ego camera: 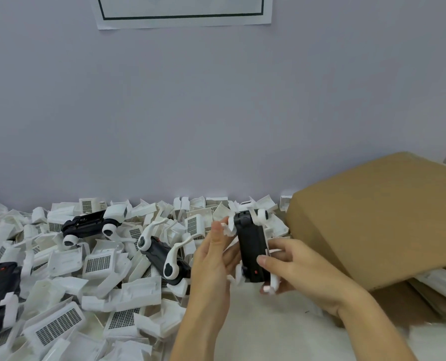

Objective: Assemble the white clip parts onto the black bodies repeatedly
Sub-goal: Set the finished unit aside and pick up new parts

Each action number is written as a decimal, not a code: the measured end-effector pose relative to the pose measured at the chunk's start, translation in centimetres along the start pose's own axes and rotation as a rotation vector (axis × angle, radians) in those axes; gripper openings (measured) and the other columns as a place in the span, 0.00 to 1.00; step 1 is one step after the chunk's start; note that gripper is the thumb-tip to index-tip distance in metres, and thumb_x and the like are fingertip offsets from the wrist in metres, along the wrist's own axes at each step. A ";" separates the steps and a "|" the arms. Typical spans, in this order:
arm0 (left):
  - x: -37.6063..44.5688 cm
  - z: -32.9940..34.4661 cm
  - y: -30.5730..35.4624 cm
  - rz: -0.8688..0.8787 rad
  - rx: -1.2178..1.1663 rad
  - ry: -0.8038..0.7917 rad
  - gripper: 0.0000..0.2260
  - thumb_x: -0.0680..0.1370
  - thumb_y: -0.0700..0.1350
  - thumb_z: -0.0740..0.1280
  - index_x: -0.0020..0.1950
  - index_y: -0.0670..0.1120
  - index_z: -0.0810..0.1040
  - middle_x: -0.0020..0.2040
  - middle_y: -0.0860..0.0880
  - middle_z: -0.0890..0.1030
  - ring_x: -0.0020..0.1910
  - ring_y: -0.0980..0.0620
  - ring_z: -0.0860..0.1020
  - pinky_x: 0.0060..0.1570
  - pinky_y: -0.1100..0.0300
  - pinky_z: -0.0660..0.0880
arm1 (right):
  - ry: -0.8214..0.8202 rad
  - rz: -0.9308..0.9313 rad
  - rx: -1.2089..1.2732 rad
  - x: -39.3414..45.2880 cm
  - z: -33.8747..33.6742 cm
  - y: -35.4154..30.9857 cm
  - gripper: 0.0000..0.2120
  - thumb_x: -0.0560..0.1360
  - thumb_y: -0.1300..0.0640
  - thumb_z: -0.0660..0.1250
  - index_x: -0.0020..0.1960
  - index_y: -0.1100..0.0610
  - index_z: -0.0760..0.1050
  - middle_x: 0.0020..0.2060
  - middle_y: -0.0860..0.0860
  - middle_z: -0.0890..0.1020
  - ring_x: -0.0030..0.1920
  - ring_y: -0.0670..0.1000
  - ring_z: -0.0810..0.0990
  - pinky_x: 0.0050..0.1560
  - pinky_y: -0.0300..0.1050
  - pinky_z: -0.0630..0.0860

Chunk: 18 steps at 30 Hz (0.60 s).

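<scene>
Both hands hold one upright black plastic body: right hand fingers clamped on its side, left hand fingers pinching a white clip part at its upper corner.

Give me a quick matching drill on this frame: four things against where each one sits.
Things:
1. held black body
2. cardboard box
3. paper sheet
4. loose white parts

Places:
A. on the wall, top of view
B. heaped on the table, left
C. between both hands, centre
D. right side, tilted against the wall

Pairs: 1-C, 2-D, 3-A, 4-B

The left hand and right hand both grip the body.
</scene>
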<state>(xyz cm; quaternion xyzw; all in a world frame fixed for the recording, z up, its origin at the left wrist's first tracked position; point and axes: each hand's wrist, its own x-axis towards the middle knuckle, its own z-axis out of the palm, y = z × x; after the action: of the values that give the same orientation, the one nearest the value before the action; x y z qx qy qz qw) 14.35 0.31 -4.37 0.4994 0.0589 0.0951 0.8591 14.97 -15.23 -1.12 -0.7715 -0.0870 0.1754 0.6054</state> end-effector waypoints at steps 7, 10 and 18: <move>-0.4 -0.1 -0.5 0.014 0.263 0.012 0.18 0.80 0.61 0.60 0.60 0.53 0.81 0.52 0.52 0.87 0.53 0.53 0.85 0.52 0.52 0.79 | 0.378 -0.094 0.470 1.1 -2.4 -1.9 0.17 0.83 0.57 0.64 0.39 0.59 0.85 0.33 0.55 0.82 0.26 0.47 0.74 0.30 0.40 0.75; -0.7 0.1 -0.5 0.015 0.334 -0.034 0.08 0.82 0.51 0.65 0.56 0.50 0.81 0.48 0.50 0.88 0.49 0.52 0.86 0.50 0.52 0.79 | 0.643 -0.163 0.656 1.5 -7.2 -4.8 0.09 0.82 0.60 0.63 0.46 0.58 0.80 0.35 0.54 0.83 0.27 0.47 0.76 0.31 0.41 0.74; -1.1 0.7 -0.5 0.018 0.516 -0.030 0.05 0.82 0.39 0.66 0.47 0.41 0.74 0.41 0.47 0.87 0.37 0.51 0.84 0.43 0.49 0.79 | 0.808 -0.316 0.850 0.5 -15.7 -7.5 0.24 0.85 0.49 0.50 0.80 0.52 0.58 0.77 0.52 0.67 0.73 0.55 0.70 0.76 0.53 0.57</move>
<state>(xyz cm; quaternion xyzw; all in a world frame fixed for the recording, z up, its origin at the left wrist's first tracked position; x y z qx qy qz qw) 13.51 -0.80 -4.44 0.7041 0.0638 0.0771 0.7031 21.91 -27.37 9.29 -0.4452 0.1137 -0.2040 0.8644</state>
